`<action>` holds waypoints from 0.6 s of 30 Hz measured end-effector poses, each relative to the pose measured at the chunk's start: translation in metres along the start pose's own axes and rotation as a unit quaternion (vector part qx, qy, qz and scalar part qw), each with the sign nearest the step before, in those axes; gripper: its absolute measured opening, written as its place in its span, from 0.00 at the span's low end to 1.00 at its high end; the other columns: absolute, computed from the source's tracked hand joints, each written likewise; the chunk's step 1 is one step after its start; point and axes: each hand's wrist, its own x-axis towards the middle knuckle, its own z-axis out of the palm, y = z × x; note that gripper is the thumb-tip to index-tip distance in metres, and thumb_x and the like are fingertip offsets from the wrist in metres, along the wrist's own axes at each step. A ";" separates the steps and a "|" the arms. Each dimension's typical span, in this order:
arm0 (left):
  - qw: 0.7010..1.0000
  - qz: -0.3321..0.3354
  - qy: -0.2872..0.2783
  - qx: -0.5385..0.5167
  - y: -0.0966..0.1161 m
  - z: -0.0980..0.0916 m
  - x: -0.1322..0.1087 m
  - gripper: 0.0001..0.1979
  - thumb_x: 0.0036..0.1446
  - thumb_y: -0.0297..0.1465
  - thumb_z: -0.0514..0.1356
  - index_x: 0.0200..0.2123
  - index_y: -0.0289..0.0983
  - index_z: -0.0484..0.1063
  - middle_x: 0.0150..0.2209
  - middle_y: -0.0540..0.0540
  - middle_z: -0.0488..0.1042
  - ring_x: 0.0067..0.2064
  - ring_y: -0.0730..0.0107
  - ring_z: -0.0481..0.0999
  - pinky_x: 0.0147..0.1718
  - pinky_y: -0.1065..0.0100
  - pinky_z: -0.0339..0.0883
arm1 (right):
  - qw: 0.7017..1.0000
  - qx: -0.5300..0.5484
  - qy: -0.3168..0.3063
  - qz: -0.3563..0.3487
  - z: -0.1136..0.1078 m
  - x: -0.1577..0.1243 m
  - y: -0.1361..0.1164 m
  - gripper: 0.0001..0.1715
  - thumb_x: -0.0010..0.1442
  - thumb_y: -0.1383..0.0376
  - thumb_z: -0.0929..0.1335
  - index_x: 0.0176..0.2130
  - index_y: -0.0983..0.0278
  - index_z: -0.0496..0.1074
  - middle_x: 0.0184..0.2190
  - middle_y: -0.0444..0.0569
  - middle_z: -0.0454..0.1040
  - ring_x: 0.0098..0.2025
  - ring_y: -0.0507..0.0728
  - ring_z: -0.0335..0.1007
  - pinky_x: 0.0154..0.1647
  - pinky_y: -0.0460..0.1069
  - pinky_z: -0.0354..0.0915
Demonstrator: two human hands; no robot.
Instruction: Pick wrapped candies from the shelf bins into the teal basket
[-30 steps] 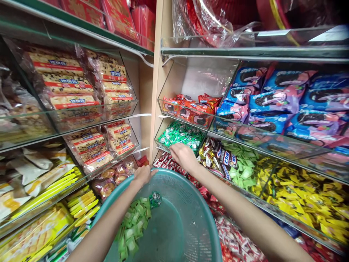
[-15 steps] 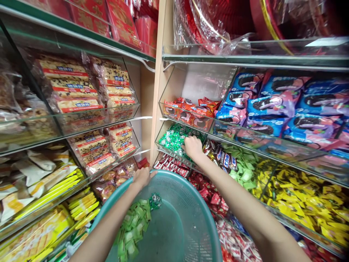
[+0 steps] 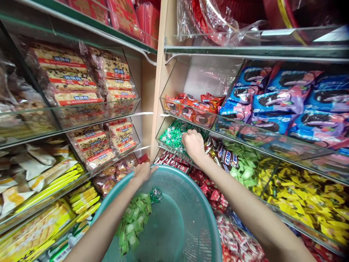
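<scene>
My left hand (image 3: 142, 171) grips the far rim of a round green plastic basket (image 3: 191, 196) held in front of me. Light green wrapped candies (image 3: 133, 223) and one dark green candy (image 3: 156, 195) lie inside it. My right hand (image 3: 193, 143) reaches into a clear shelf bin of dark green wrapped candies (image 3: 173, 134). Its fingers are curled down into the pile, closed on some of them.
Clear acrylic bins line both sides: red packets (image 3: 191, 107), blue cookie packs (image 3: 286, 102), light green candies (image 3: 242, 167), yellow candies (image 3: 308, 198), red candies (image 3: 174, 162) below. On the left, wrapped cake bars (image 3: 71, 83) and yellow wafer packs (image 3: 35, 229).
My right hand moved up from the bin's front edge into the dark green candies and its fingers closed on them. The left hand and basket stayed put.
</scene>
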 end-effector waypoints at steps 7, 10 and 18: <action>1.000 0.005 0.007 0.018 -0.002 0.004 0.004 0.29 0.58 0.51 0.42 0.47 0.40 0.71 0.42 0.36 0.77 0.45 0.54 0.75 0.39 0.62 0.66 | 0.938 0.332 -0.075 -0.059 0.046 -0.081 -0.059 0.15 0.60 0.66 0.61 0.25 0.64 0.71 0.25 0.44 0.70 0.30 0.51 0.62 0.33 0.44 0.55; 1.000 0.002 0.008 0.012 -0.005 0.005 0.005 0.31 0.58 0.52 0.40 0.47 0.39 0.70 0.42 0.35 0.76 0.45 0.54 0.75 0.41 0.61 0.66 | 0.875 0.436 -0.205 0.044 0.108 -0.112 -0.070 0.17 0.55 0.66 0.64 0.17 0.66 0.68 0.15 0.39 0.61 0.21 0.47 0.55 0.24 0.43 0.49; 1.000 0.002 -0.003 0.002 -0.006 0.011 0.005 0.33 0.56 0.54 0.38 0.47 0.41 0.71 0.42 0.37 0.77 0.45 0.50 0.75 0.40 0.57 0.66 | 0.709 0.550 -0.337 0.287 0.164 -0.154 -0.072 0.15 0.52 0.66 0.65 0.16 0.65 0.67 0.10 0.38 0.59 0.14 0.46 0.48 0.17 0.43 0.47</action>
